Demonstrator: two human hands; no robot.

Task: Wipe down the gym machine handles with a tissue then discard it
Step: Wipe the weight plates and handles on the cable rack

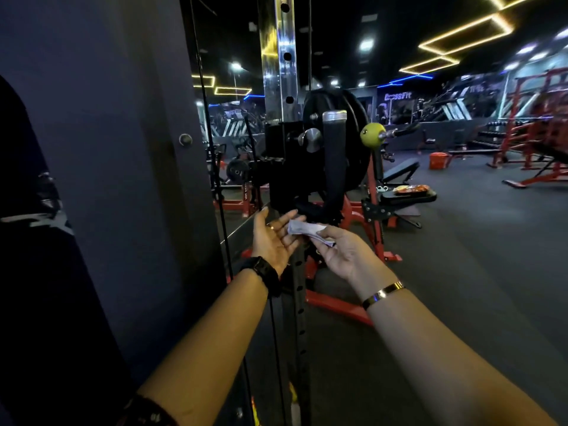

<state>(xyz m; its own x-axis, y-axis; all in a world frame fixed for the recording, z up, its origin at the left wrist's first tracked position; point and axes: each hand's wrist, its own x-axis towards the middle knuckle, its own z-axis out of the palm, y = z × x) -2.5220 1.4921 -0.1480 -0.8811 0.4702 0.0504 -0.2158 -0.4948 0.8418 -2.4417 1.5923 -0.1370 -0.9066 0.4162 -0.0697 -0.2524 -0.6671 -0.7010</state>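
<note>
What you have, counted
Two hands, your left hand (273, 241) and right hand (347, 253); one tissue (302, 230), one watch (261, 272), one bracelet (382, 293), one green knob (372, 134).

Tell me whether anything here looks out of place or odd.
A colourful packet lies on a bench pad, with small metal items, perhaps keys, beside it. Loose belongings look odd on equipment. An orange box sits alone on the floor farther back. Nothing looks spilled or broken.
</note>
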